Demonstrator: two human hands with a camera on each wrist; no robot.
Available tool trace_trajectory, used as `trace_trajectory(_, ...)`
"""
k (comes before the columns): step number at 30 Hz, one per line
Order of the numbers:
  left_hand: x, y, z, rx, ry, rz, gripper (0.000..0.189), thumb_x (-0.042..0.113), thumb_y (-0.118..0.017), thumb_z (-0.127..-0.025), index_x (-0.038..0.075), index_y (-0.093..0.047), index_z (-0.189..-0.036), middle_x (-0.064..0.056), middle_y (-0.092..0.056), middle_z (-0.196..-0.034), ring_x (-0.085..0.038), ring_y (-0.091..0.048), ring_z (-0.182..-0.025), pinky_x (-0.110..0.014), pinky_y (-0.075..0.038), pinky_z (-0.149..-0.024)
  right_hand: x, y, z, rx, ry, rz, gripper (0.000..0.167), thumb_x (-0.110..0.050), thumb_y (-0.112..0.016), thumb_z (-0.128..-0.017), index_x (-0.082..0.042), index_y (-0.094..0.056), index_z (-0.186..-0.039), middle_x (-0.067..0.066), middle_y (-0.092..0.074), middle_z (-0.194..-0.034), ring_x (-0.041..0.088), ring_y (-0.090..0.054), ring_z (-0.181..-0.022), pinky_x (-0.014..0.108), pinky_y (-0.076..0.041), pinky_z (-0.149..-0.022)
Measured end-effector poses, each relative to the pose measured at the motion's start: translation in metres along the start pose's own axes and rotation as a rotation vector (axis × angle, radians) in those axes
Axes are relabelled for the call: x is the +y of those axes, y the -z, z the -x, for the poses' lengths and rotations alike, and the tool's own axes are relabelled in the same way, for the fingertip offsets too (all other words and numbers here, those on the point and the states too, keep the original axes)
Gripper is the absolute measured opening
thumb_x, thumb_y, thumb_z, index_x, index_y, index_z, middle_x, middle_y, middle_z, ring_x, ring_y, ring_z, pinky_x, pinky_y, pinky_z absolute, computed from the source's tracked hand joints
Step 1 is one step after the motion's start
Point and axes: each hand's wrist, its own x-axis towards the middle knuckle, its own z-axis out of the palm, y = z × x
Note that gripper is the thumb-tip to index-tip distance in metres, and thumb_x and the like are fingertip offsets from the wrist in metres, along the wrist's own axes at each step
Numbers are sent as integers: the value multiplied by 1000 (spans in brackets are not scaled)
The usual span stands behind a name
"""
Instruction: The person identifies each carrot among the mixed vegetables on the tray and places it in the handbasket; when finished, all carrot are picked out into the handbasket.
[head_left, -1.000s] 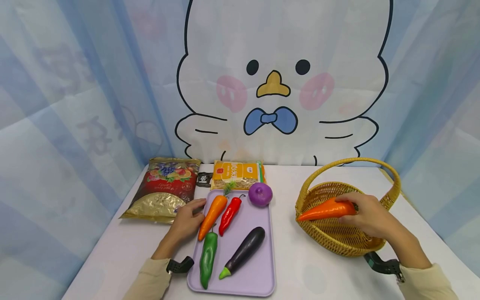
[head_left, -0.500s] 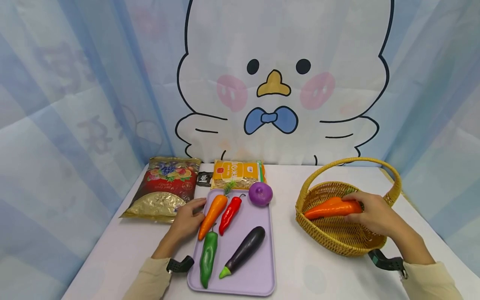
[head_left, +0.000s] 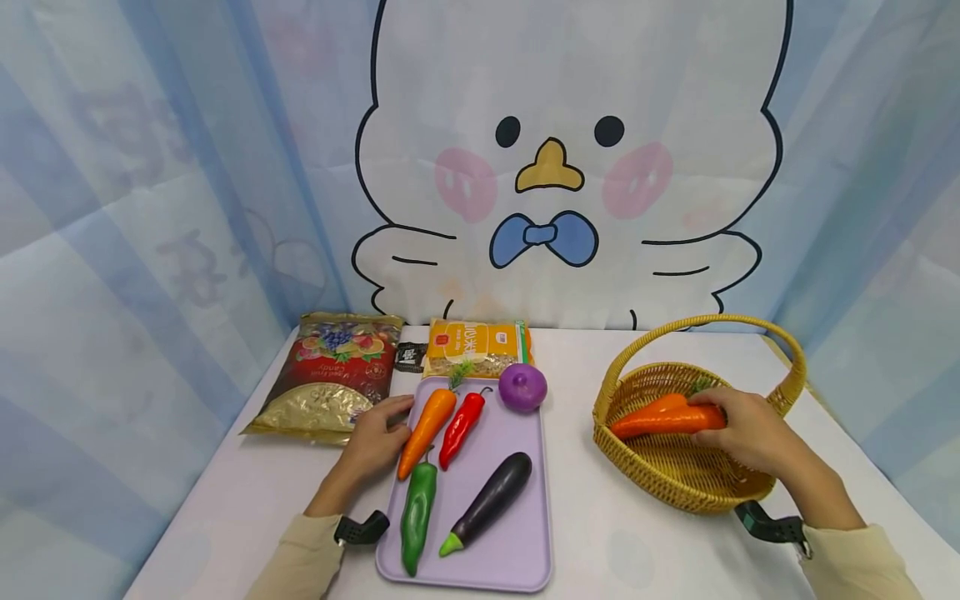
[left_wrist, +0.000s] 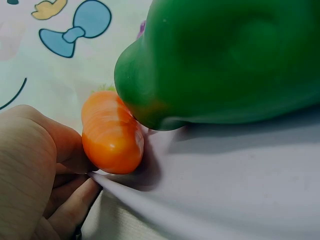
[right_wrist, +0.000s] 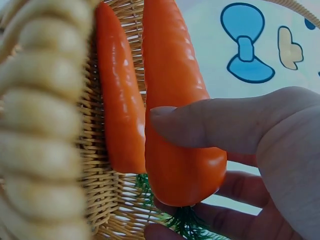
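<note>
My right hand (head_left: 750, 429) grips a carrot (right_wrist: 175, 100) inside the wicker basket (head_left: 693, 497), its thumb across the thick end and the fingers on the far side. Beside it a second carrot (right_wrist: 120, 100) lies against the woven wall. At the left edge of the lilac tray (head_left: 517, 567), my left hand (head_left: 375, 437) pinches the rim between thumb and fingers. Just by that hand on the tray lies another carrot (left_wrist: 112, 135). The tray also bears a red chili pepper (head_left: 461, 431), a green pepper (head_left: 417, 517), an eggplant (head_left: 491, 504) and, at its far right corner, a purple onion (head_left: 522, 387).
A dark red and gold candy bag (head_left: 330, 379) lies left of the tray. Behind the tray are a yellow grain packet (head_left: 480, 346) and a small black packet (head_left: 409, 357). The basket's tall handle (head_left: 705, 320) arches over its opening. A printed curtain (head_left: 570, 275) closes off the back.
My right hand has lowered the carrot into the basket and shifted slightly right, laying it alongside the other carrot. The left hand has kept its place at the tray.
</note>
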Motion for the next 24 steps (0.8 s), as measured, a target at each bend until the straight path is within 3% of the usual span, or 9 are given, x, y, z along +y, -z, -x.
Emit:
trace_trajectory(9, 1, 1, 1, -3, 8, 9, 52, 3, -62, -84, 0, -63, -136, -16, -59, -142, -35, -53, -135, -50, -42, -112, 0, -4, -3, -24, -2, 21, 50, -20, -83, -79, 3, -68, -120, 18, -70, -105, 27, -60, -85, 42, -49, -72)
trace_trajectory(24, 0, 0, -2, -12, 17, 5, 50, 2, -61, -86, 0, -63, -136, -15, -59, -143, -35, -51, -136, -50, -40, -114, 3, -18, -10, -61, 30, 43, 48, -16, -84, -75, 6, -68, -115, 16, -68, -102, 31, -60, -89, 50, -50, -78)
